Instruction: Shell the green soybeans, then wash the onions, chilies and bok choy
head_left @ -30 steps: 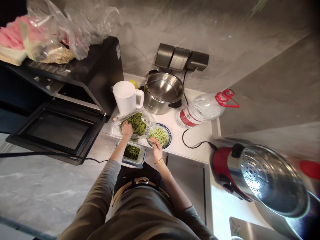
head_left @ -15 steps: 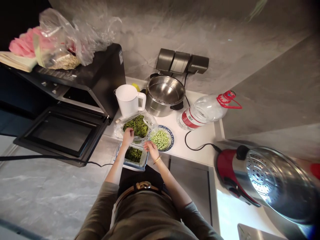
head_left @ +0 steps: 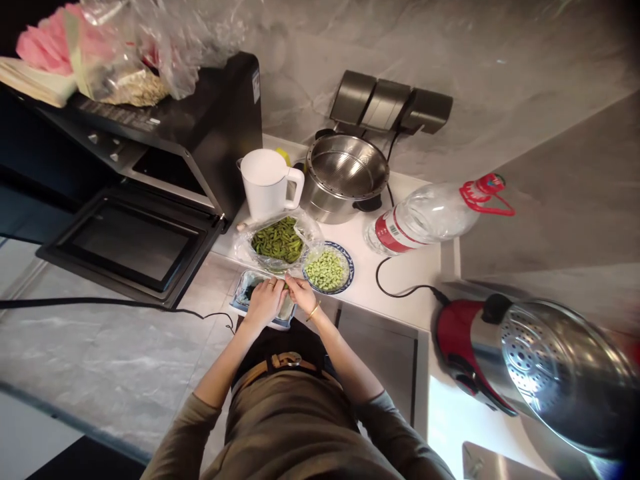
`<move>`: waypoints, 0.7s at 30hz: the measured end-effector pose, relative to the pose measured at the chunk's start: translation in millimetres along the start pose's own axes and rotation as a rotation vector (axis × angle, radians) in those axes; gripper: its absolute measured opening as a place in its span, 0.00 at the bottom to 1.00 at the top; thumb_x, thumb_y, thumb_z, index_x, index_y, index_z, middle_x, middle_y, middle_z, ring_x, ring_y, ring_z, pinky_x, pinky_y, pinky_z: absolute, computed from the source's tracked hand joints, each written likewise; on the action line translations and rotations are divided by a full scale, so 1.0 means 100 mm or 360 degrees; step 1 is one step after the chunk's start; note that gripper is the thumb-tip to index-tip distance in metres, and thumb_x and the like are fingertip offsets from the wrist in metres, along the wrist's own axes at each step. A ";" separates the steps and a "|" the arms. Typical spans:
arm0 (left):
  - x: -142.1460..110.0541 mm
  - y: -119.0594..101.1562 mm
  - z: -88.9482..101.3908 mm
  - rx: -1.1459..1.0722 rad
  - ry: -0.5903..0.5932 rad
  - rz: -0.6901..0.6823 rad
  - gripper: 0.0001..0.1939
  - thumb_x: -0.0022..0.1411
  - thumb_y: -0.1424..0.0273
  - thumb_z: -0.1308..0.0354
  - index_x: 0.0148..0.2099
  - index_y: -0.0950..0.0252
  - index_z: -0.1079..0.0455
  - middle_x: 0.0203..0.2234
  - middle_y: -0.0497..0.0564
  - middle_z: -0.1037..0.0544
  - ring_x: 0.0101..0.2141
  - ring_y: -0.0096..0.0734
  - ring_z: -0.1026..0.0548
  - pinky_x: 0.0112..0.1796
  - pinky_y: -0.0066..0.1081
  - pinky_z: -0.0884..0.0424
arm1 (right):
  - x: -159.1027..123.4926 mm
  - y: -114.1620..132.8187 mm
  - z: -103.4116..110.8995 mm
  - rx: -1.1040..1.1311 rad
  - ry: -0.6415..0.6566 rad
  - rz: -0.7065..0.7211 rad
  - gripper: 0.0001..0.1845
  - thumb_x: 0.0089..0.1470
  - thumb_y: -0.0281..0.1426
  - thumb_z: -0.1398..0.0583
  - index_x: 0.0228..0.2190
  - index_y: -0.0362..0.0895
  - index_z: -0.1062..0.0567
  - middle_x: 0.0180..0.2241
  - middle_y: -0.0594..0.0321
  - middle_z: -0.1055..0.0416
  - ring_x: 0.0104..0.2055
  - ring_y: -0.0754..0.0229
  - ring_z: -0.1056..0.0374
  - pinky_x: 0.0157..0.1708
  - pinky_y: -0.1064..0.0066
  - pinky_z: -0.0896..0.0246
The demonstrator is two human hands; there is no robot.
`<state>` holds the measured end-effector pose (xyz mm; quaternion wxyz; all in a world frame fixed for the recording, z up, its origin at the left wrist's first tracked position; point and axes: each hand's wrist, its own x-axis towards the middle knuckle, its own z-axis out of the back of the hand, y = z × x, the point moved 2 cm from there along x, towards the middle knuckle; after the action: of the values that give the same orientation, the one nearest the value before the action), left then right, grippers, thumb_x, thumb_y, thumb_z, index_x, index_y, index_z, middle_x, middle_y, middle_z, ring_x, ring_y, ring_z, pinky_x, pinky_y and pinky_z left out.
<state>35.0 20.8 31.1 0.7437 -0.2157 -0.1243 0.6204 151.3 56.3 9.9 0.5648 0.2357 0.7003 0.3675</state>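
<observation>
My left hand (head_left: 267, 301) and my right hand (head_left: 301, 293) meet, fingers closed, over a small lined bin (head_left: 281, 325). A bit of green, an edamame pod (head_left: 287, 287), shows between the fingertips of both hands. Just beyond them lies a clear plastic bag (head_left: 245, 248) of whole edamame pods (head_left: 277, 240). To its right, a blue-patterned plate (head_left: 349, 265) holds shelled beans (head_left: 325, 269). My hands hide most of the bin's inside.
Behind the bag stand a white jug (head_left: 265, 190) and a steel pot (head_left: 330, 207). A large water bottle (head_left: 415, 217) is at the right. On the left, the door (head_left: 135, 243) of a black oven hangs down. A red and steel appliance (head_left: 457, 340) stands far right.
My left hand has come from the bag of pods to my right hand, and the two now touch over the bin. The camera view has shifted slightly.
</observation>
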 end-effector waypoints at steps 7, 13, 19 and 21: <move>-0.17 -0.11 -0.25 -0.0461 -0.0252 0.0279 0.18 0.70 0.66 0.64 0.32 0.63 0.38 0.24 0.53 0.28 0.27 0.35 0.28 0.29 0.31 0.37 | -0.21 -0.10 -0.19 0.0169 -0.0362 0.0187 0.28 0.48 0.54 0.43 0.16 0.47 0.46 0.15 0.70 0.53 0.19 0.68 0.54 0.18 0.73 0.56; -0.20 -0.27 -0.27 -0.1110 -0.0448 0.0585 0.22 0.70 0.57 0.64 0.29 0.62 0.40 0.22 0.49 0.30 0.25 0.29 0.32 0.29 0.29 0.39 | -0.26 -0.09 -0.20 -0.0096 -0.0485 0.0539 0.25 0.56 0.49 0.49 0.17 0.46 0.44 0.19 0.68 0.48 0.23 0.65 0.51 0.25 0.71 0.48; -0.19 -0.30 -0.26 -0.1785 -0.0528 0.0853 0.26 0.64 0.46 0.56 0.27 0.63 0.40 0.21 0.47 0.32 0.26 0.28 0.33 0.29 0.28 0.37 | -0.29 -0.08 -0.15 -0.0392 -0.0367 0.0799 0.23 0.60 0.46 0.52 0.18 0.46 0.43 0.18 0.68 0.48 0.22 0.65 0.51 0.26 0.70 0.49; -0.18 -0.26 -0.28 -0.1993 -0.0514 0.0997 0.27 0.61 0.44 0.54 0.25 0.63 0.41 0.19 0.46 0.35 0.24 0.28 0.34 0.28 0.29 0.37 | -0.30 -0.10 -0.14 -0.0477 -0.0287 0.0845 0.22 0.60 0.46 0.53 0.20 0.47 0.42 0.18 0.68 0.47 0.22 0.64 0.50 0.26 0.69 0.49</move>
<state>66.8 -5.2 20.5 0.2396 -0.5330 -0.4975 0.6411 146.5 24.3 22.1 0.5374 0.3561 0.4995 0.5787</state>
